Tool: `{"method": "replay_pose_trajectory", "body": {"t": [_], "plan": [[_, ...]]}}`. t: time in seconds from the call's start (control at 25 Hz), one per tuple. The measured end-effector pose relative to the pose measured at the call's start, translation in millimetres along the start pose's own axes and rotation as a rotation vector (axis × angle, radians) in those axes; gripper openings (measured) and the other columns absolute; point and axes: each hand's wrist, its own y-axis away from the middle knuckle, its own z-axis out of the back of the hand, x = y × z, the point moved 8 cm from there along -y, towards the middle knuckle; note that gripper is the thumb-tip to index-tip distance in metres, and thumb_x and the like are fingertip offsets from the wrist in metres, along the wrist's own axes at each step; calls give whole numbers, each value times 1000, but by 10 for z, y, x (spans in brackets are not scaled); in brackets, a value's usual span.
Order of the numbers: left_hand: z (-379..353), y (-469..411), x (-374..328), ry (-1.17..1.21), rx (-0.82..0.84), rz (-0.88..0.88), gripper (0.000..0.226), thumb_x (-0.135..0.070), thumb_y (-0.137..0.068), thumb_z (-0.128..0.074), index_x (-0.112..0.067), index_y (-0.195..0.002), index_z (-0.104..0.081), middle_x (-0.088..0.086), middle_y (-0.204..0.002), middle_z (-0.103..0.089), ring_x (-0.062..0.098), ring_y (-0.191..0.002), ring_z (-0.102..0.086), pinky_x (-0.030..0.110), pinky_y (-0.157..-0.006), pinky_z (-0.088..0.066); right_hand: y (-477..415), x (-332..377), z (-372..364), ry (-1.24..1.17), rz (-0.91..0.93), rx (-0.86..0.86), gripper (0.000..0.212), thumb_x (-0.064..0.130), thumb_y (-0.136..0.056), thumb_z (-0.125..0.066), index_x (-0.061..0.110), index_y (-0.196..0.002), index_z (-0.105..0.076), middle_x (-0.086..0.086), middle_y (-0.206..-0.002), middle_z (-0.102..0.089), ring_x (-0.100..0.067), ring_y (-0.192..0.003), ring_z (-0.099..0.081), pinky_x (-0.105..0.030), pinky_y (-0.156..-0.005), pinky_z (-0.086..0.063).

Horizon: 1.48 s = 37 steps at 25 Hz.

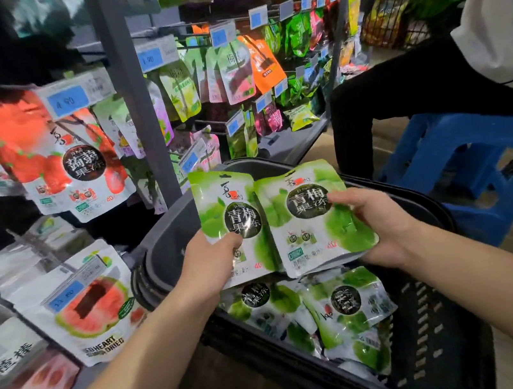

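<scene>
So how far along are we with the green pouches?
Done: unclear; I cannot tell which way pouches are moving. In hand: left hand grips one pouch, right hand a second pouch, over the basket. Left: probably the loose pouches lying in the basket.

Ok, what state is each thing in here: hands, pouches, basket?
Left hand: grips left green foil pouch, upright
Right hand: grips right green foil pouch, beside the first
Dark slotted plastic basket: holds more green pouches lying flat
Red strawberry foil pouch: hangs on grey metal rack
</scene>
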Motion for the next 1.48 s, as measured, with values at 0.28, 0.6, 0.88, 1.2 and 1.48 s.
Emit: {"method": "replay_pose_trajectory", "body": {"t": [0.28,0.6,0.88,1.2,1.48], "plan": [[-79,113,34,102,91,53,25,-42,-81,-71,-18,-89,-70,-4,-95,-73,23,-93,-67,44,-90,-50,-267,-113,-75,122,87,-70,34,15,-101,-58,8,-134,-59,-20,-122,-72,-40,-114,-69,-58,-95,-55],[-178,177,-20,188,104,-14,23,-18,-90,-79,-19,-112,-76,-1,-101,-81,18,-89,-79,35,-77,-61,-374,-174,-182,270,159,-88,26,17,-97,-67,3,-119,-70,-20,-110,-75,-30,-91,-74,-41,-78,-64],[-5,-24,-18,168,-17,-36,31,-20,-82,-86,-22,-112,-76,-3,-98,-81,23,-88,-79,42,-79,-62,-1016,-288,959,1284,29,-310,24,13,-93,-71,2,-114,-69,-13,-97,-71,-23,-78,-66,-31,-70,-58],[65,-161,7,120,-45,-66,31,-25,-83,-85,-24,-113,-75,-4,-99,-81,21,-86,-79,35,-65,-58,-1192,-1070,1521,2291,-260,-154,72,12,-88,-69,12,-149,-31,-19,-147,-35,-40,-130,-46,-48,-105,-45],[118,-13,-82,115,-84,-57,27,-23,-84,-84,-27,-109,-75,-5,-96,-81,16,-78,-78,24,-48,-52,-1104,-1013,1667,2367,-370,-230,96,47,-74,-86,11,-147,-35,-8,-139,-55,-29,-129,-47,-40,-105,-37]]}}
